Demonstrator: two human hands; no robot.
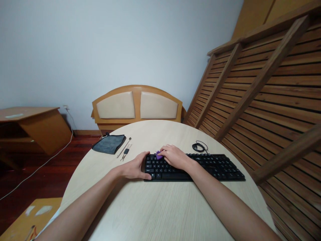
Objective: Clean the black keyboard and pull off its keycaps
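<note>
A black keyboard (pixel 175 175) lies flat on the round table, its keys facing up. My left hand (pixel 134 167) grips the keyboard's left end, thumb on the near corner and fingers round the far one. Over the upper left keys, my right hand (pixel 175 156) is closed on a small purple lump (pixel 158 155) that touches the keys. That lump looks soft, but most of it is hidden under the fingers, and I cannot tell its exact material. The keyboard's coiled black cable (pixel 199 146) rests behind it on the right.
Left of the keyboard lie a grey cloth (pixel 109 144), a thin metal tool (pixel 124 147) and a small black-and-metal tool (pixel 126 151) on the round table (pixel 160 211). A slatted wooden frame (pixel 263 100) leans along the right side. Behind stands a padded headboard (pixel 137 100).
</note>
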